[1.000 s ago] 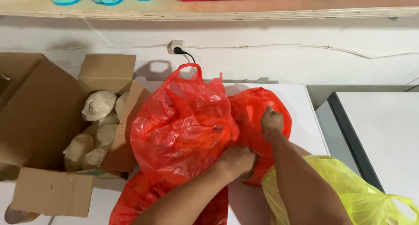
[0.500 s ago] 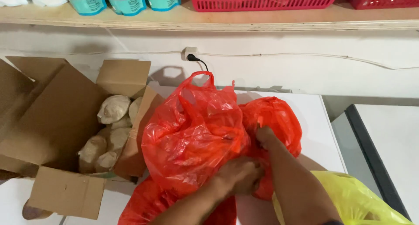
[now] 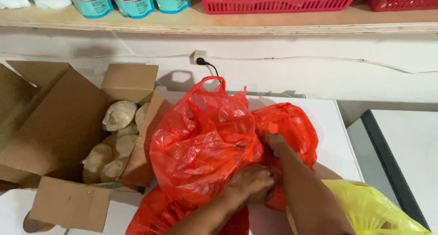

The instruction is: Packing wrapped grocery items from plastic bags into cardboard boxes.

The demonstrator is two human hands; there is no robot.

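A large red plastic bag (image 3: 200, 139) stands bunched on a white surface (image 3: 335, 141), its handles up. A second red bag (image 3: 292, 125) lies right behind it on the right. My left hand (image 3: 251, 182) grips the crumpled red plastic low between the two bags. My right hand (image 3: 275, 143) presses into the fold just above it, fingers closed in the plastic. More red plastic (image 3: 153, 214) spreads below my left forearm.
An open cardboard box (image 3: 59, 134) at the left holds several pale wrapped lumps (image 3: 118, 116). A yellow plastic bag (image 3: 369, 207) lies at the lower right. A wall socket with a black plug (image 3: 200, 59) is behind. A shelf above carries red baskets (image 3: 278, 0) and teal tubs (image 3: 134, 0).
The view has tilted up and shifted, so the shelf shows more. My right hand slid down from the far bag's top into the fold beside my left hand.
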